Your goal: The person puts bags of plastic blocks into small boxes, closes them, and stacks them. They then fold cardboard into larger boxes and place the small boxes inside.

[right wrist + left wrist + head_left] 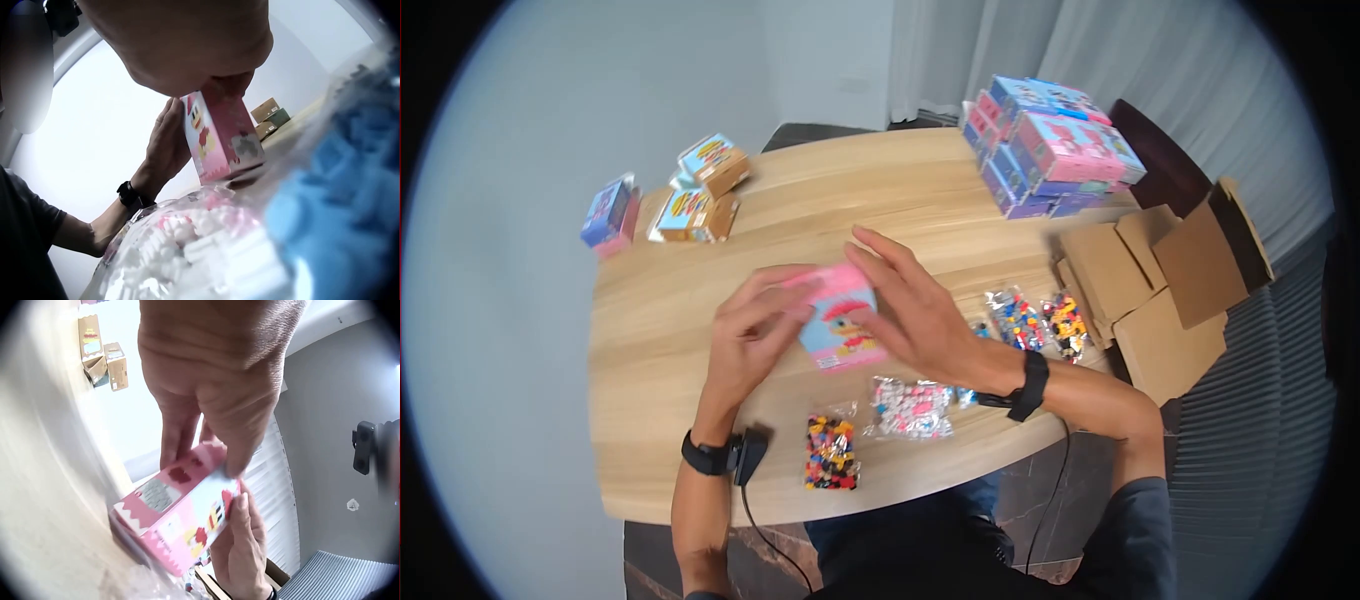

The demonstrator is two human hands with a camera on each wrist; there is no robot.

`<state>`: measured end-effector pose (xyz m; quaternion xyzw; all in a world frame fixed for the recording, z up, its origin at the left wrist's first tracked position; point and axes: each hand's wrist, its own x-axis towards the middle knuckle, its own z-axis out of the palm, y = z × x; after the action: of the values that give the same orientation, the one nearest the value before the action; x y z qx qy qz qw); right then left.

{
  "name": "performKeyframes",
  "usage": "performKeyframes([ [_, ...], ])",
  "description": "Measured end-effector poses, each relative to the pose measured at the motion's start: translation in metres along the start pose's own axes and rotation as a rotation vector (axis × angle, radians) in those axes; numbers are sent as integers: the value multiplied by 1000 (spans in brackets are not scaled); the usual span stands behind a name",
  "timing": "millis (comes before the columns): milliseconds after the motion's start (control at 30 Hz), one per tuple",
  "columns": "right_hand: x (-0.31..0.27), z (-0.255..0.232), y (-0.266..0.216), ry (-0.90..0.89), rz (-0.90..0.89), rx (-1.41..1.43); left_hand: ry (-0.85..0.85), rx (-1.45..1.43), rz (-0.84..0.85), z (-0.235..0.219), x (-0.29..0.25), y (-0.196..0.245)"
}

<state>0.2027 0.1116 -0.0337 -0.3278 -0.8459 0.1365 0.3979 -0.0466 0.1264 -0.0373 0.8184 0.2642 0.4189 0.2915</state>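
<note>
A small pink and light-blue cardboard box (828,345) with a cartoon figure on its front stands over the middle of the table, between both hands. My left hand (748,322) grips its upper left part, with thumb and fingers on either side of the top in the left wrist view. My right hand (922,318) holds the other side, its thumb across the printed front. Nearer to me lie a clear bag of white and pink bricks (910,408) and a bag of multicoloured bricks (832,452). Blue bricks (337,206) loom close in the right wrist view.
Two more brick bags (1018,318) lie right of my right hand, beside an open brown carton (1165,340). Stacked boxes (1050,150) stand at the back right. Yellow-and-blue boxes (700,212) and a purple-pink box (610,215) sit at the far left.
</note>
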Motion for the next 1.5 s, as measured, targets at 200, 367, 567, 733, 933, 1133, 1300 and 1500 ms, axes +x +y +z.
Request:
performKeyframes([
  [200, 8, 9, -28, -7, -13, -304, 405, -291, -374, 20, 1, 11],
  [367, 20, -35, -7, 144, 2, -281, 344, -490, -162, 17, -2, -11],
  [567, 87, -182, 82, 349, 243, -623, 406, -322, -448, 17, -12, -53],
  [733, 91, -159, 122, 285, 152, -727, 420, -403, -687, 11, -18, -61],
  [933, 89, -52, 168, 41, 450, -918, 433, -387, -647, 15, -20, -68],
  [1133, 74, -29, 263, 78, 372, -1352, 427, -385, -615, 16, -23, -75],
  [1300, 81, -28, 294, 13, 441, -1311, 443, -371, -539, 20, -27, -81],
  [1500, 84, -33, 207, 40, 287, -900, 455, -244, -702, 7, -17, -67],
])
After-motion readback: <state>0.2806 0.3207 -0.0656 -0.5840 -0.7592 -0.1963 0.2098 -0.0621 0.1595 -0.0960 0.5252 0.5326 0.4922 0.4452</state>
